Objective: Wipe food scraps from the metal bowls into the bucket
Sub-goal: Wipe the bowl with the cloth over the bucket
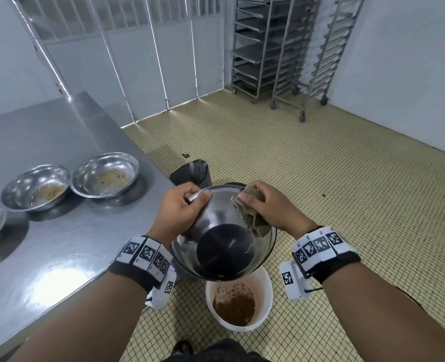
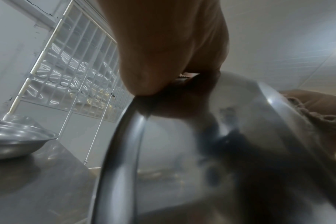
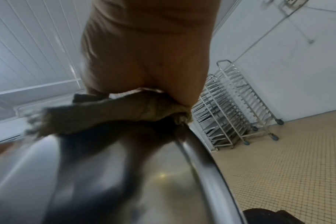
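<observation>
While left hand (image 1: 178, 206) fingers clamp bowl (image 1: 224, 246), right hand (image 1: 273, 209) clutching cloth (image 1: 252, 218): steel table (image 1: 59, 142), tiled floor (image 1: 320, 165).

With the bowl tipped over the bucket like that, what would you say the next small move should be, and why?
Probably put this bowl down and fetch the nearest dirty bowl from the table. The left hand grips its rim over the bucket, and the right hand presses the cloth at the rim. What shows of the inside looks clean.
</observation>
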Motion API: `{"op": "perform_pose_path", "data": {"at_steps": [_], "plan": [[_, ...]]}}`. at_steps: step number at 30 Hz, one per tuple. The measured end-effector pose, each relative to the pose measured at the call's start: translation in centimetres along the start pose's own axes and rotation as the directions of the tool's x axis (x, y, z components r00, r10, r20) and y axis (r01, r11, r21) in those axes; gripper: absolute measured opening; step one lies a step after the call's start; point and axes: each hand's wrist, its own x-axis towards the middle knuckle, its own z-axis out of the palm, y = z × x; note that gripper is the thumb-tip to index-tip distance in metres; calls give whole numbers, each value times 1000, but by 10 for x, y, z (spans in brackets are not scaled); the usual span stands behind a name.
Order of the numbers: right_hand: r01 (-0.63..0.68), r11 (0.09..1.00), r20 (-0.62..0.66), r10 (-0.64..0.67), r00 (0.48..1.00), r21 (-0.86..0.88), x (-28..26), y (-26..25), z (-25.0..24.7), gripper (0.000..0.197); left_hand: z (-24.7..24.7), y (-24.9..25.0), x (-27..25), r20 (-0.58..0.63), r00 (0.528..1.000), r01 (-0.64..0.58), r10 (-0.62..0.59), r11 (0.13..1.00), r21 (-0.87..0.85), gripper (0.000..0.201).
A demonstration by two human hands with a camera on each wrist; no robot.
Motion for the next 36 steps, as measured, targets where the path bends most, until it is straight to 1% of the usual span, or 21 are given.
{"op": "perform_pose_path", "data": {"at_steps": [2, 3, 6, 8, 10, 12, 13, 14, 15, 16, 17, 19, 21, 23, 24, 26, 28, 30, 31, 34, 36], "plan": [[29, 999, -7, -29, 1000, 17, 1, 3, 2, 28, -1, 2, 2, 23, 1000, -14, 14, 1000, 9, 26], [24, 999, -3, -23, 1000, 36, 0, 4, 1, 29, -2, 2, 2, 25, 1000, -14, 14, 1000, 8, 27], [-24, 994, -17, 26, 1000, 104, -3, 10, -4, 31, -6, 0, 6, -25, 1000, 6, -7, 1000, -23, 27], [-18, 996, -26, 21, 999, 91, -5, 8, -4, 33, -6, 1, 9, -34, 999, 6, -7, 999, -35, 27], [27, 1000, -17, -27, 999, -6, 0, 1, -2, 31, -4, 3, 9, 7, 1000, -6, 7, 1000, -16, 28], [95, 981, -5, -97, 995, -169, 9, -9, 2, 31, 1, 4, 9, 39, 999, -27, 28, 1000, -6, 29], [115, 960, -22, -125, 992, -256, 13, -13, 3, 35, 2, 4, 9, 41, 998, -38, 38, 999, -20, 29], [119, 945, -69, -147, 987, -305, 15, -16, 2, 40, 3, 4, 9, 33, 998, -45, 46, 998, -37, 29], [114, 944, -131, -161, 978, -309, 15, -19, 1, 45, 2, 4, 10, 20, 999, -47, 48, 998, -51, 29], [102, 957, -189, -157, 969, -272, 13, -19, -2, 49, 1, 3, 12, 10, 999, -42, 43, 997, -59, 29], [77, 977, -227, -123, 966, -200, 11, -18, -3, 52, -1, 3, 13, 6, 999, -37, 37, 998, -59, 29], [32, 994, -217, -54, 975, -103, 8, -14, -1, 52, -3, 4, 14, 8, 999, -35, 35, 999, -39, 27], [65, 995, -196, -79, 977, -78, 7, -13, 3, 56, -3, 3, 14, 5, 999, -37, 37, 999, -28, 27], [114, 993, -182, -120, 976, -43, 6, -16, 7, 52, -3, 3, 14, -6, 1000, -29, 29, 998, -48, 28], [134, 990, -175, -137, 975, -33, 4, -17, 7, 46, -4, 4, 14, -17, 1000, -27, 26, 998, -60, 29], [156, 986, -159, -163, 974, -54, 1, -16, 6, 28, -7, 7, 15, -39, 999, -39, 38, 998, -52, 28], [140, 988, -121, -148, 982, -73, -2, -9, 4, 15, -10, 10, 16, -48, 997, -54, 52, 998, -27, 26], [91, 995, -84, -93, 992, -31, -5, -1, 3, 11, -13, 11, 17, -41, 997, -68, 68, 998, 6, 24], [87, 996, -73, -88, 993, -19, -5, 0, 3, 11, -14, 11, 17, -26, 997, -78, 79, 996, 39, 24], [144, 989, -64, -147, 987, -46, 2, -9, 6, 17, -9, 9, 17, 62, 991, -123, 117, 986, 113, 22], [186, 980, -72, -191, 979, -75, 8, -18, 8, 15, -5, 10, 18, 90, 989, -130, 119, 983, 131, 21]]}}
